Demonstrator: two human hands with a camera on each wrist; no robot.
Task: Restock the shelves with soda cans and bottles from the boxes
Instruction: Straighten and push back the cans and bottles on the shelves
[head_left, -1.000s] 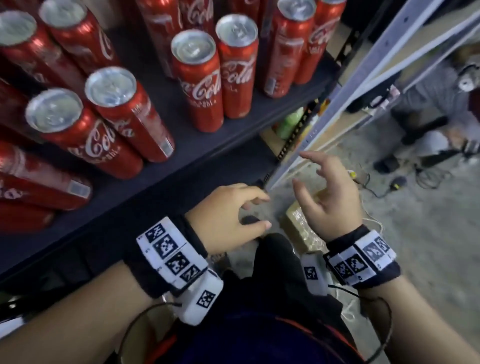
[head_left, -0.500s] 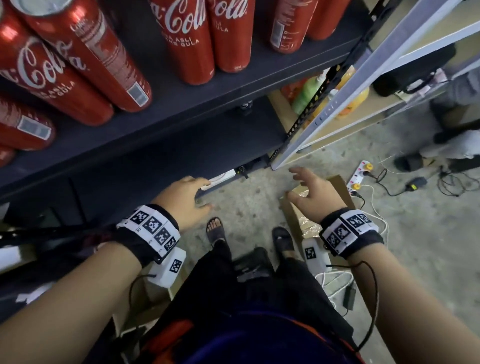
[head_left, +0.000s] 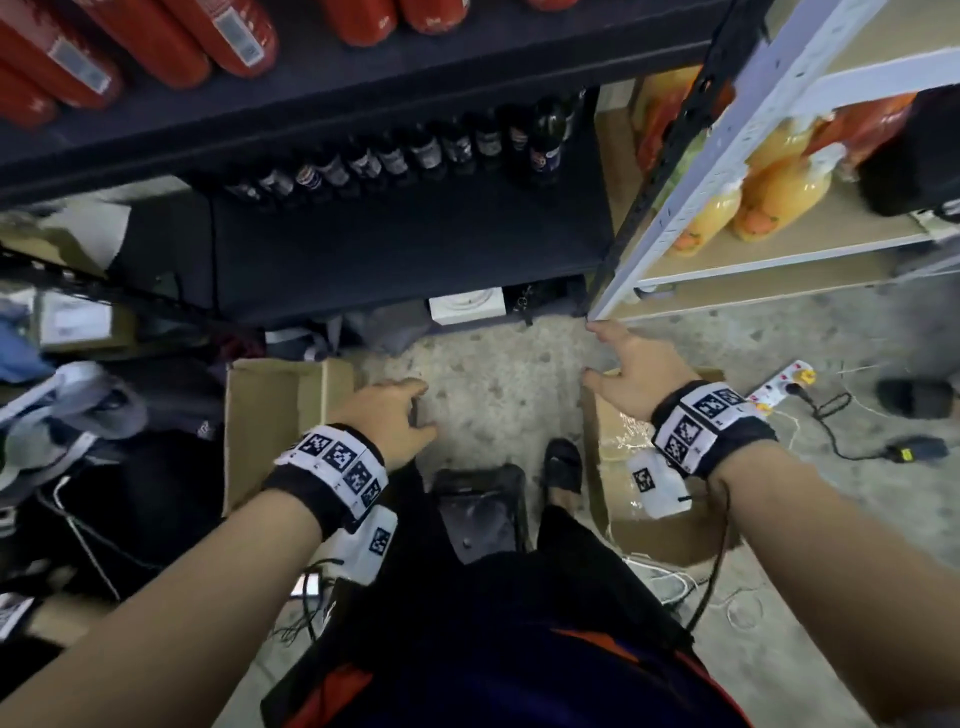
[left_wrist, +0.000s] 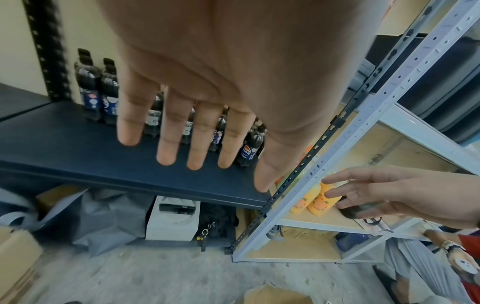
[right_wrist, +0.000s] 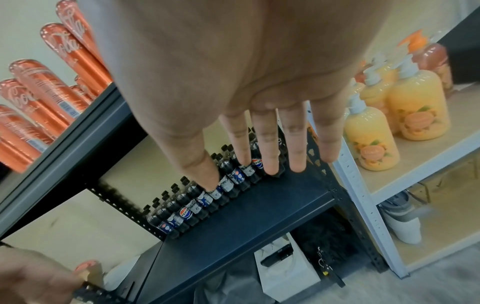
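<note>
Head view: we look down past our knees at the concrete floor (head_left: 498, 374), a cardboard box on either side of our feet.
Left box (head_left: 270, 415): open, brown, beside our left wrist; we cannot make out anything inside it.
Right box (head_left: 623, 467): under our right wrist, with crinkled clear plastic wrap (head_left: 618, 441) showing inside.
Dark shelf (head_left: 405, 234): a row of Pepsi bottles (head_left: 431, 150) stands along the back; the front is bare.
Upper shelf (head_left: 363, 67): red Coca-Cola cans (head_left: 223, 36) stand in rows.
Pale rack (head_left: 779, 249): orange soap pump bottles (head_left: 779, 192).
Left hand (head_left: 392, 421): fingers straight and relaxed, holding nothing.
Right hand (head_left: 631, 371): fingers spread over the right box, holding nothing.
Since a second ago: our view has dropped from the cans to the floor, and both hands have come down towards the boxes.
</note>
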